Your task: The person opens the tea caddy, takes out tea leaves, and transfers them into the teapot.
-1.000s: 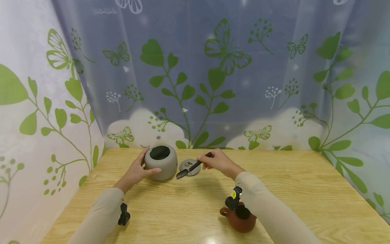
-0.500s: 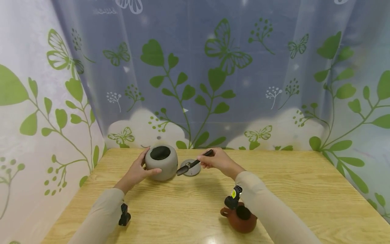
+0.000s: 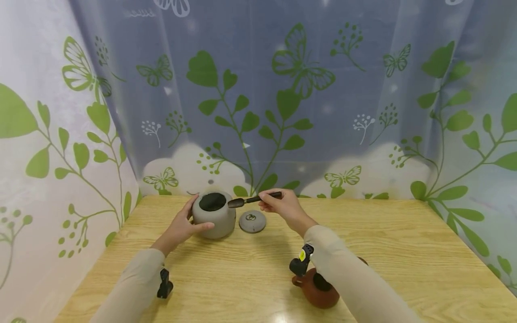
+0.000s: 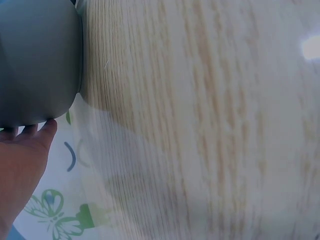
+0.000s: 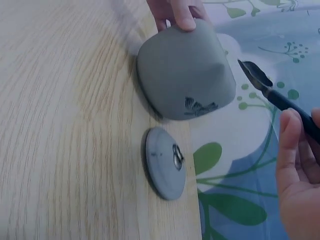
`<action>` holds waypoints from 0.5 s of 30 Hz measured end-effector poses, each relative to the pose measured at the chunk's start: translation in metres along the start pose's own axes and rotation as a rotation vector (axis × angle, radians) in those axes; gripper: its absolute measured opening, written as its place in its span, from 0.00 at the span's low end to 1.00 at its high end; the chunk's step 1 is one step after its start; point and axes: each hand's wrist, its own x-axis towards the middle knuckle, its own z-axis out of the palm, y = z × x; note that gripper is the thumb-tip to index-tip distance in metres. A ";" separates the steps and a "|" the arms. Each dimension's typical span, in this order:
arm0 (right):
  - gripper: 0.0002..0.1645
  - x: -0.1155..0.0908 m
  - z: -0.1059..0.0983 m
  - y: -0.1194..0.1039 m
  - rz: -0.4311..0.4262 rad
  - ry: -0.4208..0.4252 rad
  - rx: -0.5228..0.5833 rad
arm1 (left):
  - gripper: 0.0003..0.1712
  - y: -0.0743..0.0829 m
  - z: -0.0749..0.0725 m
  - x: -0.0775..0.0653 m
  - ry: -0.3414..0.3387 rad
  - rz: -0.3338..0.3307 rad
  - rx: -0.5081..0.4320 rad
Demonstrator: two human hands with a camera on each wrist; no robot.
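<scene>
My left hand holds a round grey ceramic jar, its thumb across the front and fingers round the left side. The jar stands uncovered at the back of the table, its mouth dark; I cannot tell what is inside. In the right wrist view a small dark drawing marks the jar's side. A dark tea scoop is pinched by its handle in my right hand. In the head view the scoop's bowl overlaps the right side of the jar's rim. Whether the scoop carries anything is unclear.
The jar's grey lid, with a ring on top, lies on the wooden table just right of the jar. A red-brown teapot without a lid stands near the front, partly behind my right sleeve. A patterned curtain closes off the back.
My right hand has raised the scoop from in front of the lid to the height of the jar's rim and levelled it. The left hand and jar stay put.
</scene>
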 end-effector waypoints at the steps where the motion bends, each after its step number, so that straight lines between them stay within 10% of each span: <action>1: 0.17 0.001 0.003 -0.001 -0.003 0.006 0.014 | 0.61 0.000 0.000 0.000 0.000 0.000 0.001; 15: 0.15 0.016 0.049 -0.002 -0.076 0.036 0.014 | 0.62 0.001 0.000 0.000 0.000 0.000 -0.016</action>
